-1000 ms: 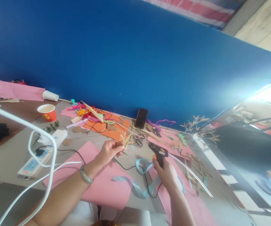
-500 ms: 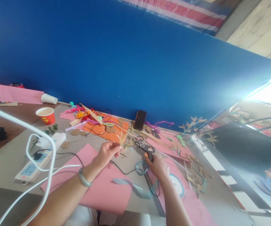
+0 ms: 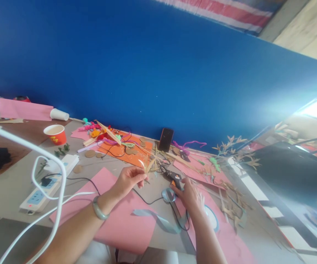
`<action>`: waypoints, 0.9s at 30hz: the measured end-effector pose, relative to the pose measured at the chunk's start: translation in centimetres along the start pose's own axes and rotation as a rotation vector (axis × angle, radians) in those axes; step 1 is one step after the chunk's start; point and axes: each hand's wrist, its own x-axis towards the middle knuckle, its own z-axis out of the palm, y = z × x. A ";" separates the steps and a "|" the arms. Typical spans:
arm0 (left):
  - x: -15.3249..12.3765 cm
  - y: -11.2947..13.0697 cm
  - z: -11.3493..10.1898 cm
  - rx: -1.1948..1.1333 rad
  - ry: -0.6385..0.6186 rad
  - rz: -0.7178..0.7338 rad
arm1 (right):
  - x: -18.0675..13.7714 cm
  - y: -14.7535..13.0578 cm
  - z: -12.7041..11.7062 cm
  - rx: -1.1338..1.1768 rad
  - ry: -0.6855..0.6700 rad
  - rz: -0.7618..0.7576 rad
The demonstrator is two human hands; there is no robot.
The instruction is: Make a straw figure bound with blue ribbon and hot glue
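Leaves (image 3: 150, 166) dry, pointed; glue gun (image 3: 176, 176) black, angular.

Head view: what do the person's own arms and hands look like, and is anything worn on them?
The left hand is ungloved, with a smooth, rounded, pale grey-green bangle around its wrist. The right hand is ungloved too, with no band visible. No sleeve shows on either forearm.

Plastic glue gun (image 3: 175, 176), smooth matt paper (image 3: 125, 223)
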 end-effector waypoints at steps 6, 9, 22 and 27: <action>-0.1 -0.6 0.0 0.056 -0.031 -0.005 | -3.8 -4.9 -1.5 0.735 -0.008 -0.344; 0.0 -0.9 -0.1 0.077 -0.041 0.014 | -5.0 -7.6 -1.5 0.953 -0.036 -0.428; 0.0 -1.4 -0.3 0.133 -0.036 0.036 | -4.9 -10.1 -1.4 1.093 0.043 -0.387; 0.1 -1.7 -0.5 0.132 -0.039 0.025 | -5.0 -10.3 -1.5 1.096 0.042 -0.374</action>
